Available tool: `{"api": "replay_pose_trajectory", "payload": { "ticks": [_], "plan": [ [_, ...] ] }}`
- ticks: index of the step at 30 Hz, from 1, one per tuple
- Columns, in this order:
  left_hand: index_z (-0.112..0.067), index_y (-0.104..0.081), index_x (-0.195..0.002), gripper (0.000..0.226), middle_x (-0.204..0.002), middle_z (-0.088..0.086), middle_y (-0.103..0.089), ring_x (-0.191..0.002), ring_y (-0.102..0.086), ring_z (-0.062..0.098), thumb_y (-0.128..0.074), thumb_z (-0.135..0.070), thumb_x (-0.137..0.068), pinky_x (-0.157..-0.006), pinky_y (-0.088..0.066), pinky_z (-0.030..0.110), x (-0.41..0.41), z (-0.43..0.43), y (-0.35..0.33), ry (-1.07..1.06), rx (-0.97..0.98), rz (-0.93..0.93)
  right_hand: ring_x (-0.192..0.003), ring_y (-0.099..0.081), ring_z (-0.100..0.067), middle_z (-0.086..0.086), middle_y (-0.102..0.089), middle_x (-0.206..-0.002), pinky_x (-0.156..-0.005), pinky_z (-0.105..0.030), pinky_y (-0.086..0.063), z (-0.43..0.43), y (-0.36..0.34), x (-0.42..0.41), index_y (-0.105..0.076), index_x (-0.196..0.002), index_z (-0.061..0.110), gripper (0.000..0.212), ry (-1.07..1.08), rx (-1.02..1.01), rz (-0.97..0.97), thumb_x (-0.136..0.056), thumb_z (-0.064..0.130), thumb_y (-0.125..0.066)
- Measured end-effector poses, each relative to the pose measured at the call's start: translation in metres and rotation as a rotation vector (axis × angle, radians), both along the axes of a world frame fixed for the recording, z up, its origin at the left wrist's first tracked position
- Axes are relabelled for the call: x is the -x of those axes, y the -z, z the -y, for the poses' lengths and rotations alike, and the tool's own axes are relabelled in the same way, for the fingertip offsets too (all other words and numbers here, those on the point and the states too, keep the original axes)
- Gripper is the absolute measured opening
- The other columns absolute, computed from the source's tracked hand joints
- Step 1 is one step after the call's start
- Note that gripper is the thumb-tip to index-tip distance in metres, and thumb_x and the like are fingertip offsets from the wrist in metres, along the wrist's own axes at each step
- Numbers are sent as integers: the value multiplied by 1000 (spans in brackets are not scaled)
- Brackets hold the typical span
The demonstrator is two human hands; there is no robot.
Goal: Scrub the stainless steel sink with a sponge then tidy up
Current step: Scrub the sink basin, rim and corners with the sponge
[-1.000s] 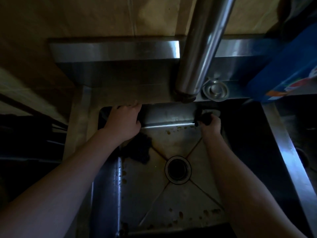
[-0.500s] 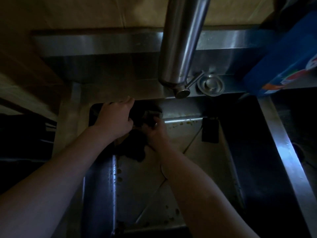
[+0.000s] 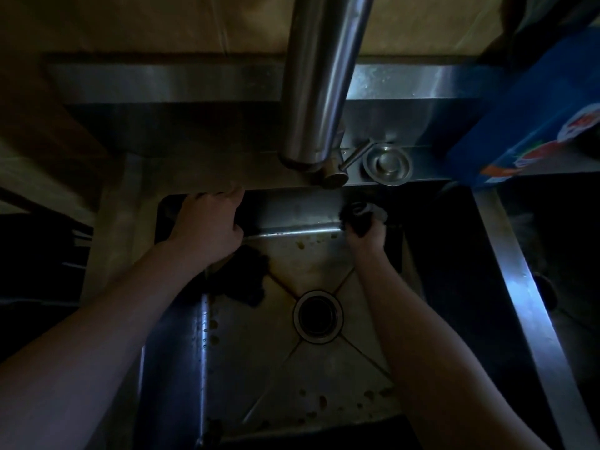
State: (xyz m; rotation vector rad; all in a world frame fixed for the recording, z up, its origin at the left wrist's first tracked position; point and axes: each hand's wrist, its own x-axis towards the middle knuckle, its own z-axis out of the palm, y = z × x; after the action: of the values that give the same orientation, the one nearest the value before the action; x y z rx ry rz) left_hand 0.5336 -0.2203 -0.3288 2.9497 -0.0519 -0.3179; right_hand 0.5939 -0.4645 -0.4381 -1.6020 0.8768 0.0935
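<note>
At the far wall of the sink, toward its far right corner, the right hand clenches a dark sponge and presses it against the steel. The left hand is at the far left corner, its fingers curled over the sink's far rim and gripping it. A dark patch lies on the sink floor just beside that wrist; I cannot tell what it is. The round drain sits mid-floor between the two forearms, and brown specks dot the floor along its far and near edges. The faucet spout hangs above the far rim, with a round steel cap just right of it. A blue package stands at the far right corner.
</note>
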Motion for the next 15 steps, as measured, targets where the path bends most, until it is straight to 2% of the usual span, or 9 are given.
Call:
{"api": "replay_pose_trajectory", "payload": {
  "ticks": [3,4,5,6,7,8,9,11,15],
  "plan": [
    [-10,-31,-145,74,-149,14,-35,-129,-42,32,-64,-18,-79,-107,-34,41,0,1,2,2,1,-5,-105,-56,-30,-15,-58,-109,-102,-39,-43,-33,4,24,-54,-111,6,20,-295,139,152,-93,6,-45],
    [-10,-31,-145,74,-149,14,-35,-129,-42,32,-64,-18,-79,-107,-34,41,-1,1,2,3,1,-3,-112,-56,-30,-16,-58,-118,-102,-40,-44,-52,-3,27,-54,-115,6,22,-373,114,87,-94,13,-50],
    [-10,-31,-145,75,-149,14,-35,-128,-43,32,-64,-18,-79,-105,-35,41,-1,1,2,1,0,-4,-118,-53,-30,-19,-56,-126,-102,-39,-44,-65,3,35,-55,-112,8,19,-387,14,87,-94,15,-52],
    [-11,-30,-145,74,-149,13,-35,-127,-45,33,-64,-18,-79,-104,-37,41,-1,1,1,-3,-1,-9,-122,-51,-30,-22,-52,-131,-104,-38,-42,-74,2,40,-56,-104,9,12,-379,9,93,-94,11,-51],
    [-11,-30,-145,74,-149,13,-35,-126,-45,33,-64,-18,-80,-104,-37,41,-2,1,1,-7,-2,-16,-121,-51,-28,-23,-50,-130,-105,-35,-41,-79,3,45,-56,-101,9,10,-392,46,92,-94,8,-50],
    [-12,-30,-146,74,-149,12,-34,-127,-45,33,-64,-19,-80,-104,-37,41,-2,1,1,-10,-6,-23,-115,-52,-22,-19,-51,-126,-103,-29,-40,-82,7,43,-55,-107,7,14,-467,76,89,-93,9,-52],
    [-12,-30,-145,74,-150,11,-34,-127,-45,33,-64,-19,-80,-104,-36,41,-2,1,1,-14,-12,-31,-110,-51,-17,-12,-51,-122,-97,-22,-40,-80,3,40,-51,-118,5,28,-582,134,84,-92,14,-56],
    [-12,-31,-145,73,-149,11,-36,-126,-46,33,-64,-19,-79,-103,-36,41,-1,1,1,-17,-17,-35,-111,-51,-15,-5,-52,-121,-90,-22,-41,-69,7,38,-45,-130,5,47,-585,76,37,-88,17,-63],
    [-10,-33,-144,71,-147,14,-39,-127,-44,34,-62,-19,-80,-102,-35,44,0,3,3,-27,-28,-18,-119,-54,-29,-18,-55,-128,-101,-32,-44,-14,0,21,-48,-130,1,46,-488,166,22,-88,12,-63]
  ]
}}
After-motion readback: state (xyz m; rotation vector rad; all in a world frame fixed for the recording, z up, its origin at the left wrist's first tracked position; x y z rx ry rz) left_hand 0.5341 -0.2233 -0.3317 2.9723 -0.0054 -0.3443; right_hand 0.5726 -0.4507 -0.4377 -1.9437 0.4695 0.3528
